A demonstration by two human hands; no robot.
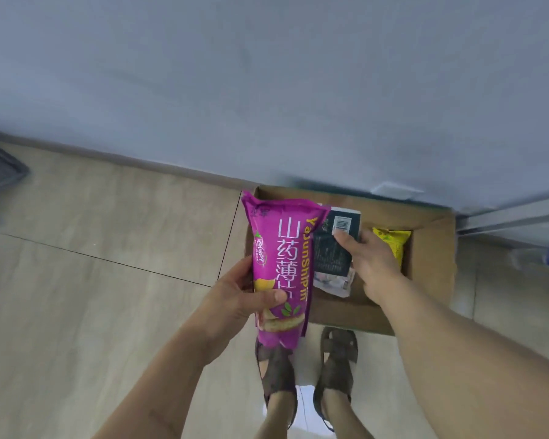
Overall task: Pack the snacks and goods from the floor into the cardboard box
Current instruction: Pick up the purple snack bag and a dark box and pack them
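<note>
Gripped low down by the left hand point(235, 296), thumb across its front, the glossy purple crisp bag point(279, 264) hangs over the near-left edge of the open cardboard box point(431, 248), seemingly ready to drop in. Beside it, the right hand point(371, 261) holds a dark rigid packet point(333, 245) inside the box; right of that hand lies a crinkled yellow packet point(392, 243).

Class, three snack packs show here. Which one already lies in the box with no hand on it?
The yellow pack, at the box's right side. The left hand grips the purple bag; the right hand holds the dark pack.
</note>
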